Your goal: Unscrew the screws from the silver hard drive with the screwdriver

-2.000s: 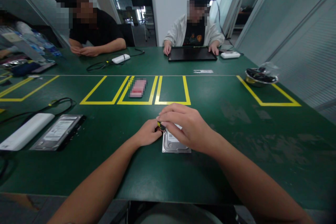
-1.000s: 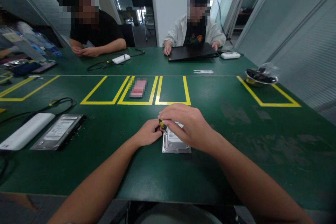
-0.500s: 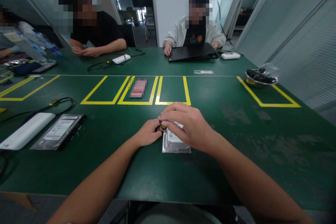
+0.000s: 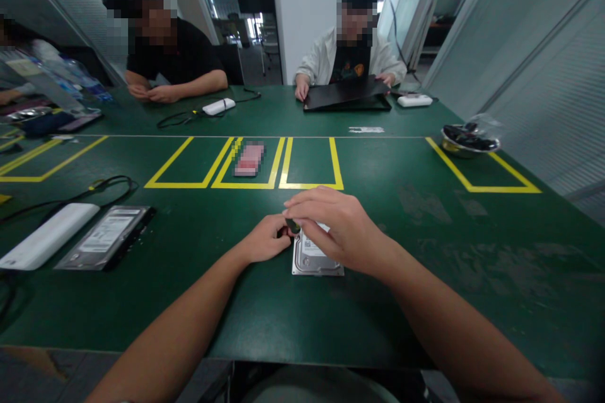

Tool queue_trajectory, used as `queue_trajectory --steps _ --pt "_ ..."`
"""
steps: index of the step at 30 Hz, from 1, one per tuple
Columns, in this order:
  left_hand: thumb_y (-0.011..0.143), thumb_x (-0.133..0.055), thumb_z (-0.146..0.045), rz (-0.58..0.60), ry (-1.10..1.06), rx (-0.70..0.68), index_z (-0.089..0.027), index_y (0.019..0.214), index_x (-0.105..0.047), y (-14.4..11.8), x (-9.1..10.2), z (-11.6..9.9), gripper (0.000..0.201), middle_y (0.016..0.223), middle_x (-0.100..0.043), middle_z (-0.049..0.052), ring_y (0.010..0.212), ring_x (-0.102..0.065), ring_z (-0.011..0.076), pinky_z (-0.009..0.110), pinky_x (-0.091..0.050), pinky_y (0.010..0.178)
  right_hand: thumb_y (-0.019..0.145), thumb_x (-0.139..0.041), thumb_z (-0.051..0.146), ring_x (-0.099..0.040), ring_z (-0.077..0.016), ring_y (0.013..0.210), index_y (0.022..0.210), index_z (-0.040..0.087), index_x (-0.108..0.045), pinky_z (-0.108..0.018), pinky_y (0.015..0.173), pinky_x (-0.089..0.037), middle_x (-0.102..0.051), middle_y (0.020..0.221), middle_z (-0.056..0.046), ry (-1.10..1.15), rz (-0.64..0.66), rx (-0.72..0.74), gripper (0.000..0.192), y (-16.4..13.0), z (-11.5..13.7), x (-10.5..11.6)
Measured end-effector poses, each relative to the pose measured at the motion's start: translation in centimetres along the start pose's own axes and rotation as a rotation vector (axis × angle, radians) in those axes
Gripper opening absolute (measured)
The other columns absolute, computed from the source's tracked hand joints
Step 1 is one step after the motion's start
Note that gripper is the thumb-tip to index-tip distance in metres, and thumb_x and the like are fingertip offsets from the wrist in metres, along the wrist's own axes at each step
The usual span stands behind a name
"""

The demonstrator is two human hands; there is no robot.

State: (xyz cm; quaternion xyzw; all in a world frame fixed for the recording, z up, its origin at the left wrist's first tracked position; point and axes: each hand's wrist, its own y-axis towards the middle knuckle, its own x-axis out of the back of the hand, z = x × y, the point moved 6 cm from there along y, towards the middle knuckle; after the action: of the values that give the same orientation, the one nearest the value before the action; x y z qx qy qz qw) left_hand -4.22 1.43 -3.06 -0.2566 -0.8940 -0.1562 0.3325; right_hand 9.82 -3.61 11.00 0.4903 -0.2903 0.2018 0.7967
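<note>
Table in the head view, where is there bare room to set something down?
The right yellow box past the hands is bare, and so is the table right of the drive. The middle box holds a pink item. The left edge is crowded: second drive, white pack, cable.

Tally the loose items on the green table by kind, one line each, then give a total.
Hard drives: 2
White power banks: 3
Black laptops: 1
Metal bowls: 1
Pink cards: 1
Total: 8
</note>
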Motion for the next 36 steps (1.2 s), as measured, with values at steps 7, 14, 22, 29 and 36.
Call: queue_trajectory --steps 7,14,22,29,36 --pt "0.075 -0.054 -0.014 0.023 -0.003 -0.009 -0.015 0.09 -0.065 -0.1 0.1 -0.2 0.018 0.083 -0.064 0.002 0.084 -0.06 0.0194 0.031 -0.049 0.08 0.094 -0.054 0.016 -0.064 -0.0178 0.1 0.1 0.012 -0.068 -0.033 0.088 -0.052 -0.07 0.105 -0.011 0.0 0.009 -0.031 0.015 0.3 0.0 0.0" --pt "0.072 -0.052 -0.01 0.028 -0.043 -0.028 -0.015 0.083 -0.061 -0.1 0.0 0.1 0.016 0.081 -0.061 0.0 0.076 -0.055 0.0154 0.027 -0.045 0.071 0.093 -0.05 0.013 -0.065 -0.0195 0.102 0.1 0.015 -0.064 -0.037 0.093 -0.049 -0.072 0.104 -0.009 -0.01 0.04 -0.052 0.016 0.2 -0.4 0.1" --pt "0.073 -0.054 -0.01 0.012 -0.055 -0.031 -0.014 0.078 -0.06 -0.1 0.0 -0.1 0.009 0.073 -0.056 -0.002 0.067 -0.05 0.0117 0.023 -0.039 0.063 0.092 -0.052 0.014 -0.062 -0.02 0.102 0.102 0.013 -0.066 -0.035 0.091 -0.049 -0.07 0.105 -0.01 -0.047 0.09 -0.107 0.016 0.2 -0.7 0.4" --pt "0.079 -0.056 -0.014 0.035 -0.067 -0.022 -0.015 0.08 -0.061 -0.1 0.0 -0.2 0.005 0.076 -0.058 -0.001 0.07 -0.052 0.0127 0.024 -0.04 0.065 0.092 -0.057 0.017 -0.061 -0.0194 0.098 0.11 0.009 -0.065 -0.032 0.087 -0.048 -0.067 0.106 -0.011 -0.06 0.172 -0.184 0.021 0.0 -0.9 0.3" --pt "0.079 -0.056 -0.012 0.038 -0.061 -0.036 -0.015 0.079 -0.06 -0.1 0.1 -0.5 0.005 0.075 -0.057 -0.001 0.07 -0.051 0.0127 0.023 -0.039 0.065 0.089 -0.06 0.016 -0.061 -0.0175 0.088 0.109 0.01 -0.064 -0.029 0.081 -0.045 -0.069 0.103 -0.009 -0.093 0.247 -0.257 0.021 -0.1 -1.1 0.0"
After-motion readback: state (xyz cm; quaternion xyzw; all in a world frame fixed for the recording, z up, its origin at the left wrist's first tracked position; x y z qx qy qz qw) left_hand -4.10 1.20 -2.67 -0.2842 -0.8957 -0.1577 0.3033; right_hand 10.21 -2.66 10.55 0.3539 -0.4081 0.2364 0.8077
